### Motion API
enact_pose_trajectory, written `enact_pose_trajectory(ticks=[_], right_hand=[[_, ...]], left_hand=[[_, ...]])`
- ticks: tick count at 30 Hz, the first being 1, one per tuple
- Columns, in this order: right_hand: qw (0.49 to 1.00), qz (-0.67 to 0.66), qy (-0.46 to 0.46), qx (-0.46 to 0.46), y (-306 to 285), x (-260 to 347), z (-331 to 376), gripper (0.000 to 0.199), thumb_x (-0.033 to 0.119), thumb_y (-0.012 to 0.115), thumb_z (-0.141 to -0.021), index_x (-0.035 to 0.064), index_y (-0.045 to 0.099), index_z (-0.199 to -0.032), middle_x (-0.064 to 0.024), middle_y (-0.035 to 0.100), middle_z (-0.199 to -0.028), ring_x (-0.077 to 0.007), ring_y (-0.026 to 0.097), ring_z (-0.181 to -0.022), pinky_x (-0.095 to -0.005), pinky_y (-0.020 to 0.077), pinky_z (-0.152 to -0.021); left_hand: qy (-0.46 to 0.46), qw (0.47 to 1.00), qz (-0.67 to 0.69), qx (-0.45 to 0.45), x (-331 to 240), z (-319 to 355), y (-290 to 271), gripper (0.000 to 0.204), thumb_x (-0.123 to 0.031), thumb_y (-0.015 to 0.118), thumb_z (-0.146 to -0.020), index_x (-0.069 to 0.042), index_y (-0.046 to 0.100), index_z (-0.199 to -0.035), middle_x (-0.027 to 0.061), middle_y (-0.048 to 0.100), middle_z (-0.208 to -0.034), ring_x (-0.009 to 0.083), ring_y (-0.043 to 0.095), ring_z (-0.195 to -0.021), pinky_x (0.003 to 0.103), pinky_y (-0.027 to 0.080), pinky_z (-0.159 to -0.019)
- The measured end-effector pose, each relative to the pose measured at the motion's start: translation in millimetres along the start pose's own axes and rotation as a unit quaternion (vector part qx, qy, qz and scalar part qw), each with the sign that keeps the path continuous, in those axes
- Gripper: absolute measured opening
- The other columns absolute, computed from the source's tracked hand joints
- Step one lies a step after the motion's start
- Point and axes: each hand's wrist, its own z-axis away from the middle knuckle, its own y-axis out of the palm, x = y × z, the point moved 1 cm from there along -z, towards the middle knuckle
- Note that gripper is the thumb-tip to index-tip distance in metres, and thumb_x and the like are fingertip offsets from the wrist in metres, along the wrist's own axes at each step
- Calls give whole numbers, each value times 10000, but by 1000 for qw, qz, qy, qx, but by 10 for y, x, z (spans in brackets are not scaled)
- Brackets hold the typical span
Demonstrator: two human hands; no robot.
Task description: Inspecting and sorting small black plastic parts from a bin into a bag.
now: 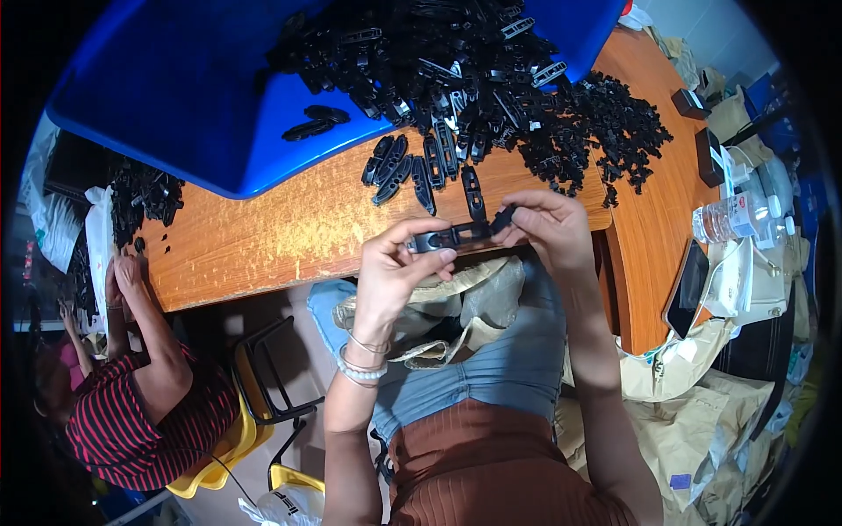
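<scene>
My left hand (390,267) is closed on one end of a long black plastic part (472,231) with an oval frame shape, held level just off the table's near edge. At its other end, my right hand (559,232) pinches a small black plastic piece (503,218) against or close to the long part; whether they are joined I cannot tell. Just beyond my hands a single similar black part (474,193) lies on the table. Several more oval black parts (392,169) sit in a loose group behind it.
A blue bin (175,114) tilts over the table (263,232), spilling a big heap of black parts (421,70). Small black pieces (596,131) are piled at right. Beyond them are a water bottle (728,219) and a phone (687,289). Someone in a striped top (132,421) works at left.
</scene>
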Motion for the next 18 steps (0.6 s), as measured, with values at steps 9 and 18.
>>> enact_pose_trajectory(ticks=[9,18], right_hand=[[980,107,-109,-131,359,-109,298,158,-56,585,-814,-59,641,-961,-94,642,-846,-83,588,-677,-186,474,-613],[935,294,-190,-55,269,-124,365,133,-47,611,-767,-33,656,-891,-109,648,-873,-164,607,-815,-255,470,-726]], left_hand=[[-56,986,157,-28,95,104,293,367,82,562,-830,30,525,-1192,189,643,-924,193,650,-811,258,533,-728],[-8,998,57,9,43,158,265,304,128,588,-792,47,470,-1060,140,650,-843,177,664,-748,232,552,-679]])
